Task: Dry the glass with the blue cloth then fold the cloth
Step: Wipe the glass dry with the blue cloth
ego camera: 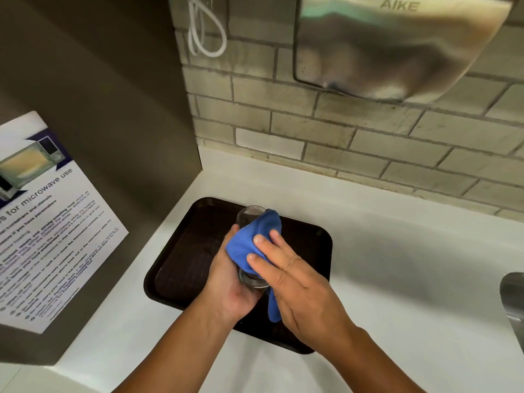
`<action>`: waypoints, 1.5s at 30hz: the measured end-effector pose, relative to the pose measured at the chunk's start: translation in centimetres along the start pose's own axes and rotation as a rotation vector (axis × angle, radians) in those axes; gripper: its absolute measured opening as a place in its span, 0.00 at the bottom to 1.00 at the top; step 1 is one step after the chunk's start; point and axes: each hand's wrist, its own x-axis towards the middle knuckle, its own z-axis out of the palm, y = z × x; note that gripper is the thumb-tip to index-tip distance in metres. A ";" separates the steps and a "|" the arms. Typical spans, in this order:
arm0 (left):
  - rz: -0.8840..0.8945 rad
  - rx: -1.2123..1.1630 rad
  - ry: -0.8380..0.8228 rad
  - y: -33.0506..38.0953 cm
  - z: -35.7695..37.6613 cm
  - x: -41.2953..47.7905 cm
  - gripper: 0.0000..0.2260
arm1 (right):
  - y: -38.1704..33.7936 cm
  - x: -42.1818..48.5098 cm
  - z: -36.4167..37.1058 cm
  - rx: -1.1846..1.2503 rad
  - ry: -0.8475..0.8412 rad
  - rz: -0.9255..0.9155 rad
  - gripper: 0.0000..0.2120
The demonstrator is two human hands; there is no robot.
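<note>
A clear glass is held above the dark tray, tilted with its mouth pointing away from me. My left hand grips the glass from the left side and underneath. The blue cloth is draped over the glass's right side and hangs down past its thick base. My right hand presses the cloth flat against the glass with its fingers stretched out. Most of the glass's wall is hidden under the cloth and hands.
A dark brown tray lies on the white counter below my hands. A brown side panel with a microwave notice stands at left. A steel hand dryer hangs on the tiled wall. A metal fixture shows at the right edge.
</note>
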 end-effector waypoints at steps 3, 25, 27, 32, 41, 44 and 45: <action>0.027 0.085 0.007 0.3 0.2 0.1 0.30 | 0.2 0.4 -0.9 0.079 0.026 0.105 0.25; 0.165 0.312 0.119 -0.2 1.2 0.3 0.26 | 1.1 2.0 -0.8 0.872 0.156 0.673 0.19; 0.176 0.316 0.135 0.0 1.1 0.2 0.26 | 0.5 1.6 -0.2 0.808 0.097 0.615 0.20; 0.191 0.336 0.149 -0.5 0.6 0.4 0.25 | 1.1 1.5 0.3 0.855 0.163 0.727 0.20; 0.352 0.643 0.161 -1.1 -0.4 0.7 0.21 | 0.8 1.6 0.6 0.449 0.005 0.570 0.24; 0.457 0.771 0.153 -1.7 -0.5 0.7 0.15 | 2.1 3.2 -0.3 0.549 0.055 0.658 0.26; 0.486 0.817 0.153 -1.8 -0.6 0.8 0.13 | 2.2 3.4 -0.4 0.548 0.066 0.677 0.27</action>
